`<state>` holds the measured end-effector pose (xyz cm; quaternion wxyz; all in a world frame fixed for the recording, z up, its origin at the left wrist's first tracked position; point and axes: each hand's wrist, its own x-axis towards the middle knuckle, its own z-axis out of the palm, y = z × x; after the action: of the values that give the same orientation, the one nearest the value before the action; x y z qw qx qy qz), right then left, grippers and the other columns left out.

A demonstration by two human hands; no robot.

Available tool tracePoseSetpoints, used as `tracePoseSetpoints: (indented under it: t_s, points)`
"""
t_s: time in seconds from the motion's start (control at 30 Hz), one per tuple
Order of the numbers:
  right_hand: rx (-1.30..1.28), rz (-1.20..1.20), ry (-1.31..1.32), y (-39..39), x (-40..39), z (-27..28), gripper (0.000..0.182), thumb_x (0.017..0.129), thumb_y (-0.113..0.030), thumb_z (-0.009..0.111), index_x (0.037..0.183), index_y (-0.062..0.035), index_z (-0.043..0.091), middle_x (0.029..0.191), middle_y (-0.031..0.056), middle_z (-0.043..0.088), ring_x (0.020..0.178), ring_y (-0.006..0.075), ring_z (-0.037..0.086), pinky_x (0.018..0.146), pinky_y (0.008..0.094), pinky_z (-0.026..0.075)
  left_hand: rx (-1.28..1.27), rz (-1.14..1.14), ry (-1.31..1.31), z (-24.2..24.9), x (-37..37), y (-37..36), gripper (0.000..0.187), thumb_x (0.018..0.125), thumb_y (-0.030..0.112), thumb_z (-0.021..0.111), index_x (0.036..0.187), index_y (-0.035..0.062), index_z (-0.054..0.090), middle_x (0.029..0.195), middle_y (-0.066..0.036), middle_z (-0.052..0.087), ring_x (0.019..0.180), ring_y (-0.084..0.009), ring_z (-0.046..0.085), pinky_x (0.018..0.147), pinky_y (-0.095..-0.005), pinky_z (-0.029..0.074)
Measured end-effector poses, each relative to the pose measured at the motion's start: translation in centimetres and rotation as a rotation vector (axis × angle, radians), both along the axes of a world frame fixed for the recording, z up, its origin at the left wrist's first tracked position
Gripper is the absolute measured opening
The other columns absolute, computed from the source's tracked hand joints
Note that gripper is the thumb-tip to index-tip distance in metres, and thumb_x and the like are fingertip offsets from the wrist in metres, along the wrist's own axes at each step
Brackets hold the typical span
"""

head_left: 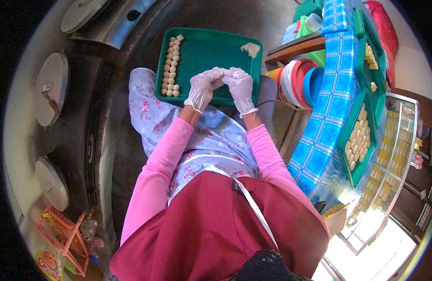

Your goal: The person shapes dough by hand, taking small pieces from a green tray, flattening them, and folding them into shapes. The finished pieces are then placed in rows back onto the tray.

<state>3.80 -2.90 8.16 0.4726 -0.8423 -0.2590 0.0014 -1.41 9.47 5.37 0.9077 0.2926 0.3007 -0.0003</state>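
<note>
My left hand point(202, 87) and my right hand point(239, 87), both in thin white gloves, meet above the near edge of a green tray point(211, 49). Their fingers are closed and pressed together; whatever lies between them is hidden. Small pale dough balls point(173, 65) stand in two rows along the tray's left side. A flattened scrap of pale dough point(250, 49) lies at the far right of the tray. The tray rests over my lap, on flowered cloth point(152, 105).
At the right, a table with a blue checked cloth point(314, 136) bears green trays of pale pieces point(358, 138). Red and blue tubs point(298, 84) stand beside it. A glass case point(389, 154) is farther right. Round lids point(53, 89) and an orange rack point(63, 236) are at the left.
</note>
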Motion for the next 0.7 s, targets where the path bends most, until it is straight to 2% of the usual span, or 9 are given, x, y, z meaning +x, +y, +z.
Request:
tracePoseSetpoints:
  t_s: [0.07, 0.17, 0.2, 0.3, 0.37, 0.5, 0.53, 0.63, 0.7]
  points:
    - [-0.322, 0.087, -0.273, -1.0, 0.2, 0.3, 0.017, 0.075, -0.011, 0.065, 0.088, -0.006, 0.075, 0.088, 0.0075, 0.072, 0.072, 0.0142, 0.065, 0.065, 0.0274, 0.049, -0.033, 0.004, -0.005, -0.6, -0.4, -0.3, 0.028, 0.089, 0.005, 0.063, 0.114, -0.0039, 0.058, 0.104, -0.013, 0.066, 0.091, -0.0212, 0.065, 0.079, -0.0306, 0.055]
    - [0.158, 0.016, 0.442, -3.2, 1.4, 3.2, 0.021, 0.076, -0.011, 0.065, 0.093, -0.0008, 0.074, 0.087, 0.0095, 0.072, 0.077, 0.0147, 0.065, 0.069, 0.0263, 0.05, -0.025, 0.018, 0.032, -0.2, -0.9, -0.9, 0.029, 0.089, 0.005, 0.062, 0.116, -0.0046, 0.056, 0.104, -0.012, 0.066, 0.089, -0.0198, 0.065, 0.079, -0.0286, 0.054]
    - [0.201, -0.17, 0.434, -3.7, 1.8, 3.8, 0.022, 0.075, -0.007, 0.065, 0.093, 0.001, 0.073, 0.087, 0.0102, 0.072, 0.078, 0.0168, 0.066, 0.071, 0.0277, 0.05, -0.011, 0.031, 0.047, 0.0, -0.7, -0.9, 0.029, 0.089, 0.005, 0.062, 0.116, -0.0049, 0.056, 0.103, -0.012, 0.066, 0.089, -0.0192, 0.065, 0.079, -0.0279, 0.054]
    - [-0.443, -0.007, 0.019, -5.8, 4.3, 1.4, 0.016, 0.075, -0.016, 0.062, 0.07, -0.0025, 0.067, 0.072, 0.0177, 0.065, 0.067, 0.0324, 0.064, 0.061, 0.0414, 0.049, 0.042, 0.006, 0.05, -0.5, -0.7, -1.5, 0.029, 0.089, 0.005, 0.062, 0.116, -0.0047, 0.056, 0.1, -0.011, 0.067, 0.084, -0.0179, 0.065, 0.077, -0.0273, 0.053]
    - [-0.563, -0.017, -0.205, -4.8, 3.6, -0.5, 0.019, 0.075, -0.02, 0.06, 0.065, -0.0036, 0.06, 0.069, 0.0212, 0.059, 0.069, 0.0394, 0.061, 0.062, 0.0467, 0.047, -0.039, -0.006, -0.044, -1.0, 0.5, -2.5, 0.029, 0.088, 0.005, 0.064, 0.114, -0.0042, 0.057, 0.097, -0.01, 0.067, 0.082, -0.0175, 0.064, 0.075, -0.0273, 0.053]
    - [-0.526, -0.068, -0.212, -5.0, 3.1, -3.0, 0.018, 0.074, -0.021, 0.063, 0.069, -0.0042, 0.061, 0.07, 0.0197, 0.061, 0.071, 0.0388, 0.062, 0.062, 0.047, 0.047, -0.04, -0.106, -0.237, -4.2, 4.1, -5.3, 0.023, 0.086, 0.006, 0.067, 0.106, -0.0025, 0.06, 0.09, -0.007, 0.066, 0.077, -0.0162, 0.063, 0.071, -0.0268, 0.052]
    - [-0.516, -0.098, -0.237, -5.2, 2.9, -3.0, 0.018, 0.074, -0.022, 0.063, 0.07, -0.0047, 0.064, 0.073, 0.0203, 0.062, 0.069, 0.0396, 0.061, 0.061, 0.0468, 0.048, -0.093, 0.044, -0.047, -2.0, 4.0, -6.7, 0.018, 0.085, 0.007, 0.067, 0.101, -0.0008, 0.061, 0.084, -0.004, 0.064, 0.073, -0.015, 0.062, 0.067, -0.0265, 0.052]
    - [-0.359, -0.04, -0.052, -7.2, 2.5, -1.2, 0.012, 0.07, -0.017, 0.066, 0.075, -0.0058, 0.068, 0.073, 0.0175, 0.064, 0.063, 0.0335, 0.061, 0.058, 0.0424, 0.049, -0.122, -0.009, -0.061, -4.5, 4.6, -7.5, 0.019, 0.085, 0.008, 0.067, 0.102, 0.0004, 0.061, 0.081, -0.004, 0.064, 0.07, -0.0146, 0.062, 0.062, -0.0273, 0.052]
    - [0.151, -0.088, 0.575, -7.9, 1.3, 1.5, 0.008, 0.073, -0.01, 0.068, 0.079, -0.0037, 0.07, 0.069, 0.0066, 0.065, 0.056, 0.0159, 0.058, 0.05, 0.0288, 0.044, -0.08, -0.054, -0.056, -5.1, 4.5, -7.6, 0.021, 0.084, 0.007, 0.067, 0.104, 0.0009, 0.061, 0.083, -0.005, 0.066, 0.07, -0.0149, 0.063, 0.059, -0.0277, 0.052]
